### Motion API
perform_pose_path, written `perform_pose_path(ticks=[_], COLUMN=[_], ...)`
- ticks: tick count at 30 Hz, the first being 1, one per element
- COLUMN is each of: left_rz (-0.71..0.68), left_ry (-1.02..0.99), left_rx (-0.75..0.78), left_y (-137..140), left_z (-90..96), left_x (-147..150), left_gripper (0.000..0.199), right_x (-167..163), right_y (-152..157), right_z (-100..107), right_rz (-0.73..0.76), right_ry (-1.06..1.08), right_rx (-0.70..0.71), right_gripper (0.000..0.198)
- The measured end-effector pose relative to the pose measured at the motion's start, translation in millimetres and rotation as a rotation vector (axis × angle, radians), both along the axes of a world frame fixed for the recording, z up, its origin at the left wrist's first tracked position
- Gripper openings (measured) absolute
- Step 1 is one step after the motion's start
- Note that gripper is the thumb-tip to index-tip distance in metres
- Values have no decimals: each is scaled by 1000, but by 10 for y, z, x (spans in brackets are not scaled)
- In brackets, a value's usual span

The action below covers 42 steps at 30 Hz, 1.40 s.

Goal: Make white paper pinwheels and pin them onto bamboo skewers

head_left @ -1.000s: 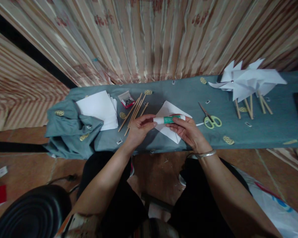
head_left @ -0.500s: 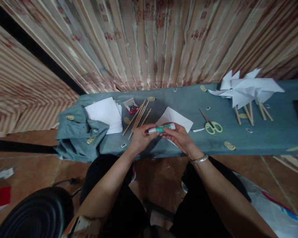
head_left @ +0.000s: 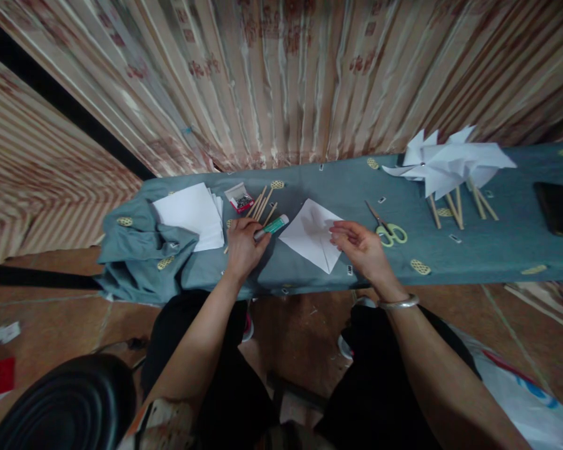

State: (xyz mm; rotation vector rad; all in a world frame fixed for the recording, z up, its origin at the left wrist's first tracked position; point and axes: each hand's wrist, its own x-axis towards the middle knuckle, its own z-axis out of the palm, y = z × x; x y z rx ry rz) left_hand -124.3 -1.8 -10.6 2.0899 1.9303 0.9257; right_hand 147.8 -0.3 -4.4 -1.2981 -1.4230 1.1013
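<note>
My left hand (head_left: 245,245) grips a green and white glue stick (head_left: 275,225) over the sticks on the table. A white square of paper (head_left: 309,234) with crease lines lies flat just right of it. My right hand (head_left: 360,247), with a silver bangle at the wrist, hovers at the paper's right corner. Its fingers are loosely bent and apart, with nothing seen in them. Green-handled scissors (head_left: 388,230) lie beyond that hand. Several thin wooden sticks (head_left: 261,201) are partly hidden by my left hand.
A stack of white paper (head_left: 190,215) and a small red box of metal pins (head_left: 240,199) sit at the left. Several white paper pinwheels (head_left: 455,162) on sticks lie at the right, near a black phone-like object (head_left: 559,209). A pleated curtain (head_left: 281,81) hangs behind the table.
My hands have parted. The left has carried the glue stick leftward over the sticks; the right has let go of it and shifted right, uncovering more of the creased paper.
</note>
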Motion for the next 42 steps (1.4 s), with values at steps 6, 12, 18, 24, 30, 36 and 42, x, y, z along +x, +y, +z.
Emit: perform_pose_path(ticks=[6, 12, 18, 24, 30, 36, 42], left_rz=[-170, -621, -683, -640, -588, -586, -527], left_ry=[189, 197, 143, -48, -163, -165, -256], left_rx=[116, 46, 27, 4, -72, -148, -126], left_y=[-195, -219, -91, -118, -50, -47, -66], left_z=[165, 60, -25, -18, 34, 45, 14], left_x=[205, 598, 667, 640, 664, 670, 707], left_gripper=[56, 29, 18, 21, 20, 18, 21], right_x=[104, 130, 145, 170, 130, 17, -53], right_y=[-224, -347, -357, -310, -220, -134, -88], right_z=[35, -47, -27, 59, 59, 49, 49], right_rz=[132, 273, 275, 298, 180, 82, 70], right_ry=[-571, -694, -687, -592, -367, -249, -367], right_rx=[371, 425, 358, 259, 118, 101, 142], right_gripper=[29, 38, 42, 45, 20, 8, 7])
